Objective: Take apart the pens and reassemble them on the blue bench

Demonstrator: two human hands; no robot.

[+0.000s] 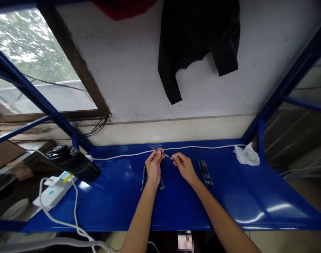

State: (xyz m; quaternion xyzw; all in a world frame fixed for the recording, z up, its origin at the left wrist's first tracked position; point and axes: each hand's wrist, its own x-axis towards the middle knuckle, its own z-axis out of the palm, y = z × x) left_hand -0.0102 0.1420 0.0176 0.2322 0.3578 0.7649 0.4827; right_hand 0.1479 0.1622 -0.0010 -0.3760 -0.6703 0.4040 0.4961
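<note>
Above the middle of the blue tabletop (110, 200), my left hand (154, 165) pinches a thin dark pen (167, 155) whose pointed tip juts out to the upper left. My right hand (183, 165) has its fingertips closed on the pen's other end. Under and beside my left hand lie several dark pen pieces (143, 178), partly hidden by the hand and forearm. A group of dark pens with blue parts (204, 172) lies side by side to the right of my right hand.
A black bottle (76, 163) lies tilted at the left, beside a white power strip (53, 191) with looping cables. A white cable (202, 147) runs along the back edge to a crumpled white tissue (246, 154). Blue frame posts flank the table; black clothing (199, 35) hangs above.
</note>
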